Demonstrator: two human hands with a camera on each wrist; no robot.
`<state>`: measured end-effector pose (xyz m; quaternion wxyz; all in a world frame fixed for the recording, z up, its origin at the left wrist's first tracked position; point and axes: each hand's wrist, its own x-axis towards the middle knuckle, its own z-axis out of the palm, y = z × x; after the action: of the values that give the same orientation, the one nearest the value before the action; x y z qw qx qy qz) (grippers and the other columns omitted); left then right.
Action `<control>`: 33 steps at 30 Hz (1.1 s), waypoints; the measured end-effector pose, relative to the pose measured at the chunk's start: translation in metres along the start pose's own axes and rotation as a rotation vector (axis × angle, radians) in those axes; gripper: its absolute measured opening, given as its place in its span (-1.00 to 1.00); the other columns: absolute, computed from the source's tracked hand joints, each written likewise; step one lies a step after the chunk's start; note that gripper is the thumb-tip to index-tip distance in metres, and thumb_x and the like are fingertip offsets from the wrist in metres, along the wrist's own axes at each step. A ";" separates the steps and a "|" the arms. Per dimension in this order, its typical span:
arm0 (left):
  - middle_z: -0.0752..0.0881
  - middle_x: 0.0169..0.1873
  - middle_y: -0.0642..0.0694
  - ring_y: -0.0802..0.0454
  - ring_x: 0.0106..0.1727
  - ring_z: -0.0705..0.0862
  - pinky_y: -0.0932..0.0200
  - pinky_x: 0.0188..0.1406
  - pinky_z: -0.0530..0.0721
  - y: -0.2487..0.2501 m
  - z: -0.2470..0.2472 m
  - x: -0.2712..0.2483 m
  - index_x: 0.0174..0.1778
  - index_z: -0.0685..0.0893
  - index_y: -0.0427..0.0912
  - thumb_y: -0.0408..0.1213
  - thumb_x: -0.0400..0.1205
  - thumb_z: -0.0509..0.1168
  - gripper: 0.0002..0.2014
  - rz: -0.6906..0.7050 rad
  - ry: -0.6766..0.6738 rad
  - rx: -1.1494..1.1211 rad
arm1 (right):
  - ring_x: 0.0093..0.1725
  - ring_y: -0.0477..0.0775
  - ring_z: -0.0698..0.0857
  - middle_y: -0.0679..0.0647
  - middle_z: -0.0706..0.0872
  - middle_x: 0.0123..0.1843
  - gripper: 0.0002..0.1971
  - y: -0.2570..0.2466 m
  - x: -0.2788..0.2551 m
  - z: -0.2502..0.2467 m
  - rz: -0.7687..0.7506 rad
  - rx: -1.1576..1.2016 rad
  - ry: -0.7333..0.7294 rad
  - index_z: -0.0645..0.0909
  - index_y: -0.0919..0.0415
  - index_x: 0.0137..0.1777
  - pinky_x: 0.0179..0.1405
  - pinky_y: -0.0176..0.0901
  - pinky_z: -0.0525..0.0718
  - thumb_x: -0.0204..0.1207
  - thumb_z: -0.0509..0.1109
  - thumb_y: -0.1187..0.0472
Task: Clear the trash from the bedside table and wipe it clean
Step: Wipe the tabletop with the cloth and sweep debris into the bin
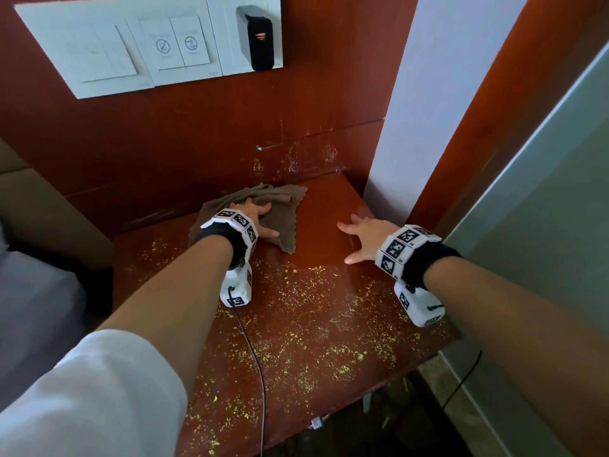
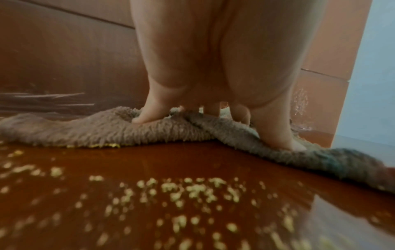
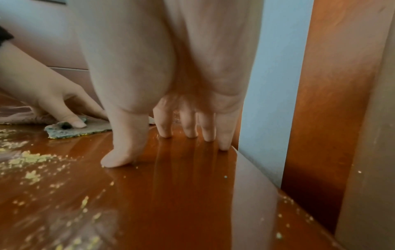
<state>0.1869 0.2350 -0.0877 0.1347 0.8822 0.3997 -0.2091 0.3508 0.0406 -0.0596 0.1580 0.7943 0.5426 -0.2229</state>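
flat under the left hand (image 1: 260,219) – spread fingers pressing – lies the cloth (image 1: 283,206); right hand (image 1: 364,237) splayed beside it.

Hotel bedroom: bedside table (image 1: 329,206), wall switch panel (image 1: 131,47), bed (image 1: 36,291).

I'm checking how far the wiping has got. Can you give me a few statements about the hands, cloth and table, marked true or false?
1. The left hand presses on the brown cloth. True.
2. The right hand holds a spray bottle. False: its fingertips rest on the bare bedside table.
3. Yellow crumbs cover the table's near part. True.
4. The cloth lies at the table's front edge. False: it lies near the back wall.
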 end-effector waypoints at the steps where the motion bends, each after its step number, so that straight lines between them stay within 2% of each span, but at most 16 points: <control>1: -0.05 0.65 -0.21 -0.41 0.62 0.02 -0.30 0.57 0.14 0.000 0.000 -0.001 0.64 0.07 0.13 0.24 0.50 0.29 -0.17 0.002 -0.001 -0.003 | 0.66 0.24 0.10 0.11 -0.08 0.71 -0.14 0.000 0.000 0.000 0.001 0.000 0.002 -0.10 -0.07 0.67 0.57 0.14 0.28 0.52 0.36 -0.12; 10: -0.11 0.65 -0.24 -0.44 0.62 -0.08 -0.22 0.61 0.00 -0.010 0.009 -0.047 0.65 -0.01 0.10 0.14 0.58 0.25 -0.21 -0.009 -0.033 -0.022 | 0.66 0.24 0.10 0.12 -0.06 0.71 -0.12 0.000 0.002 0.001 0.001 0.004 0.019 -0.07 -0.06 0.67 0.58 0.12 0.26 0.49 0.38 -0.15; 18: -0.16 0.66 -0.16 -0.39 0.63 -0.14 -0.20 0.61 0.02 -0.023 0.024 -0.083 0.65 -0.04 0.13 0.13 0.59 0.26 -0.20 -0.063 -0.056 -0.077 | 0.65 0.24 0.13 0.13 -0.04 0.70 -0.12 -0.005 0.000 -0.001 0.027 0.029 0.018 -0.05 -0.04 0.67 0.58 0.10 0.26 0.49 0.40 -0.11; 29: -0.17 0.65 -0.20 -0.43 0.62 -0.16 -0.21 0.59 -0.04 -0.020 0.020 -0.084 0.65 -0.05 0.10 0.13 0.59 0.25 -0.19 -0.079 -0.060 -0.098 | 0.65 0.28 0.11 0.16 -0.08 0.70 -0.14 -0.011 0.003 -0.001 0.057 0.030 0.003 -0.07 -0.03 0.67 0.57 0.18 0.29 0.51 0.36 -0.14; 33: -0.13 0.65 -0.24 -0.42 0.62 -0.11 -0.18 0.59 -0.04 -0.019 0.014 -0.077 0.66 -0.02 0.06 0.12 0.60 0.24 -0.21 -0.074 -0.035 -0.090 | 0.66 0.28 0.06 0.14 -0.09 0.71 -0.13 -0.008 0.005 0.000 0.052 0.038 -0.002 -0.08 -0.05 0.67 0.59 0.19 0.24 0.51 0.35 -0.16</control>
<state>0.1235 0.1919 -0.0644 0.1734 0.8562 0.4384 -0.2113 0.3445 0.0478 -0.0628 0.1493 0.8107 0.5173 -0.2299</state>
